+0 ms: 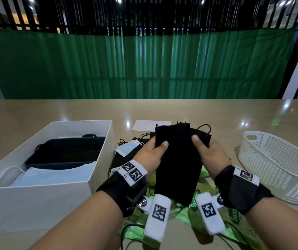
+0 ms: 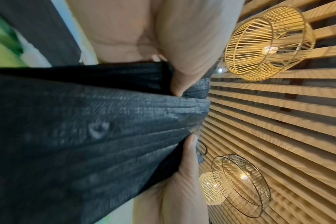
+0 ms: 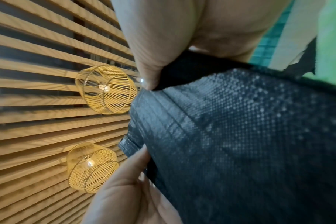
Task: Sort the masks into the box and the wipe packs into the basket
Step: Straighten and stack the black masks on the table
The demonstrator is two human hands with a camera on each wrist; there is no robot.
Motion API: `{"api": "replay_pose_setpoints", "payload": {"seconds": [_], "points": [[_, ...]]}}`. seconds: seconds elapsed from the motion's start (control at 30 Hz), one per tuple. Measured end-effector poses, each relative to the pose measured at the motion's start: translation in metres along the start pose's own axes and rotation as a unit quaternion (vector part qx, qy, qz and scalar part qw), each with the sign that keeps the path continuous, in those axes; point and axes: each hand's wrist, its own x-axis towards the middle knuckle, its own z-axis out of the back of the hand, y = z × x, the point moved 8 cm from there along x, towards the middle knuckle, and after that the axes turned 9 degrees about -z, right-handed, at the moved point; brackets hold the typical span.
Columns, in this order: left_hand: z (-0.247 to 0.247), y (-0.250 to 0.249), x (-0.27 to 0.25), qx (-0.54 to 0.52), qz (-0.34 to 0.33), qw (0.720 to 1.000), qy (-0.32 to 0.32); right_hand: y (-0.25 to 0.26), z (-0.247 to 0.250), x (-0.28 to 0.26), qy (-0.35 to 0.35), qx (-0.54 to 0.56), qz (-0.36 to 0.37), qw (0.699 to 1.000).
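Observation:
Both hands hold a stack of black masks (image 1: pixel 178 159) upright over the table's middle. My left hand (image 1: pixel 153 152) grips its left edge, thumb on the near face; my right hand (image 1: pixel 207 150) grips the right edge the same way. In the left wrist view the black masks (image 2: pixel 86 128) are pinched between thumb and fingers; the right wrist view shows the black masks (image 3: pixel 240 144) held alike. A white box (image 1: pixel 97 159) at the left holds black and blue masks. The white basket (image 1: pixel 277 159) stands at the right. Green wipe packs (image 1: pixel 186 215) lie under my wrists.
A blue mask (image 1: pixel 128 147) and more black masks with ear loops lie on the table between the box and my hands. A white paper sheet (image 1: pixel 150 125) lies behind them. A green curtain hangs beyond the table's far edge.

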Motion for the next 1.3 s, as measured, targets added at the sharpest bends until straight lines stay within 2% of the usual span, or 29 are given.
{"api": "replay_pose_setpoints", "payload": {"seconds": [0.1,0.23,0.3,0.4,0.57,0.63,0.77,0.9,1.07,1.2,1.3], "points": [[-0.001,-0.012,-0.001,0.057,-0.009,0.998,0.015,0.005,0.001,0.004,-0.011,-0.011,0.024,1.0],[-0.015,-0.012,-0.016,0.152,-0.02,0.983,0.098,-0.004,-0.01,-0.005,0.028,-0.035,0.042,0.998],[-0.025,-0.001,-0.024,0.125,-0.018,0.983,0.136,-0.007,-0.014,-0.012,0.043,-0.015,0.049,0.998],[-0.026,0.014,-0.024,0.086,0.014,0.987,0.134,-0.007,-0.018,-0.015,0.07,0.005,0.056,0.996],[-0.028,0.01,-0.016,0.105,0.028,0.982,0.155,-0.001,-0.033,-0.019,0.139,-0.055,0.06,0.987],[-0.029,0.005,-0.015,0.126,0.021,0.976,0.174,0.002,-0.031,-0.017,0.13,-0.055,0.067,0.988],[-0.022,0.0,-0.018,0.121,0.027,0.977,0.174,0.002,-0.014,-0.008,0.08,-0.005,0.055,0.995],[-0.027,0.0,-0.024,0.157,0.031,0.964,0.21,-0.002,-0.019,-0.015,0.098,-0.024,0.035,0.994],[-0.025,-0.007,-0.02,0.175,0.011,0.97,0.171,0.001,-0.024,-0.008,0.109,-0.034,0.077,0.99],[-0.02,-0.009,-0.017,0.171,-0.001,0.973,0.153,-0.002,-0.021,-0.009,0.106,-0.034,0.046,0.993],[-0.012,-0.013,-0.011,0.203,-0.013,0.972,0.118,-0.006,-0.028,-0.014,0.131,-0.053,0.009,0.99]]}}
